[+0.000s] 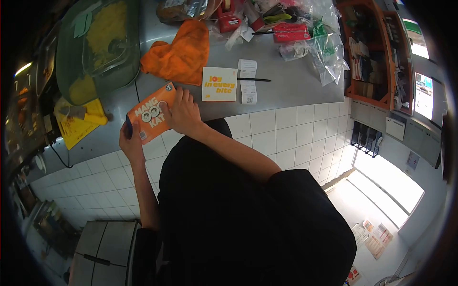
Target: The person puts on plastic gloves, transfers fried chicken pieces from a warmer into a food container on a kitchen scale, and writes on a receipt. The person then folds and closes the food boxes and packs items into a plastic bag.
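An orange packet [151,114] with white lettering is held at the near edge of the metal counter. Its left side is gripped by my left hand [131,143], with a dark edge showing beside the fingers. My right hand [182,112] rests on the packet's right side, fingers bent over it. Right of my hands lies a white card [219,85] with yellow and orange words. A paper receipt [248,90] is beside the card, with a black pen [260,79] across it. Behind the packet sits a crumpled orange cloth [180,55].
A large green-tinted container [98,47] stands at the back left, near a yellow scraper-like object [78,121]. Clear plastic bags [329,57] and a red packet [291,32] lie at the back right. An orange shelf [372,57] stands beyond the counter's right end.
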Motion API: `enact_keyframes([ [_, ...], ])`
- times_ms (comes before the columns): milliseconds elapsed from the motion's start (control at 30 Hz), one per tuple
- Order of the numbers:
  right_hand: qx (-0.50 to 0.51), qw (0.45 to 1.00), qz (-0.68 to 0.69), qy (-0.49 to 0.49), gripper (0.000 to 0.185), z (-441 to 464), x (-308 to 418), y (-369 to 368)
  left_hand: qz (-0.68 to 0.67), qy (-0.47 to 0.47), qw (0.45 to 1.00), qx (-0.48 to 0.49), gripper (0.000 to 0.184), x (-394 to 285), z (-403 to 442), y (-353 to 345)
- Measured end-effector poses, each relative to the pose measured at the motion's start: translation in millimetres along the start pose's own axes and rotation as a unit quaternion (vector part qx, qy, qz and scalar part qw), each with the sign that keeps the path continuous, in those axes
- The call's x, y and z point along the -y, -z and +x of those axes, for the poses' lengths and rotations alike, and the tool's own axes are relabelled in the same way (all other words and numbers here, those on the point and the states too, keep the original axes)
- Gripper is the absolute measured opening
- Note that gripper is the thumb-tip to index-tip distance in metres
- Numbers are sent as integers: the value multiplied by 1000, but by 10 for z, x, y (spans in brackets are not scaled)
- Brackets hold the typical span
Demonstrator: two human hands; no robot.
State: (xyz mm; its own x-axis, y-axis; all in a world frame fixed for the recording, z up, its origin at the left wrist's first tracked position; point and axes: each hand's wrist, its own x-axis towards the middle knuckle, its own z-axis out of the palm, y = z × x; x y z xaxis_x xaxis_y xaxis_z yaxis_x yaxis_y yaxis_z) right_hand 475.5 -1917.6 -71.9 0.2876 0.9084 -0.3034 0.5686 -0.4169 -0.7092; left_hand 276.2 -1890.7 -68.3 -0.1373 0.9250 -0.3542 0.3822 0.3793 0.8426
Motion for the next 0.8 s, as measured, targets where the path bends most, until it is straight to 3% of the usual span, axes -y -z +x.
enact_keyframes([
  [133,4,1000,-16,-3,72,-2,19,-4,60,70,995,45,57,-311,-57,84],
  [233,3,1000,-20,-3,73,-7,34,-24,40,82,996,26,51,-276,-94,21],
  [333,5,1000,-22,-7,75,-4,33,-23,22,10,1000,18,51,-132,-35,92],
  [433,-9,999,-43,4,76,13,15,-55,30,3,997,66,49,-56,0,97],
  [533,-1,999,-47,6,76,-26,19,-31,215,21,972,89,47,-39,-25,44],
  [567,5,999,-44,5,76,-33,37,5,208,-32,976,64,49,86,-24,51],
  [633,-65,977,-108,172,77,-24,-4,84,189,-143,971,13,52,233,-4,30],
  [667,-98,952,-141,253,77,-24,-28,130,251,-237,937,54,60,154,57,69],
  [733,26,905,-191,379,81,127,-84,305,360,-409,829,127,77,-104,159,165],
  [800,121,850,-242,451,86,293,-84,430,420,-403,782,223,97,-333,243,127],
])
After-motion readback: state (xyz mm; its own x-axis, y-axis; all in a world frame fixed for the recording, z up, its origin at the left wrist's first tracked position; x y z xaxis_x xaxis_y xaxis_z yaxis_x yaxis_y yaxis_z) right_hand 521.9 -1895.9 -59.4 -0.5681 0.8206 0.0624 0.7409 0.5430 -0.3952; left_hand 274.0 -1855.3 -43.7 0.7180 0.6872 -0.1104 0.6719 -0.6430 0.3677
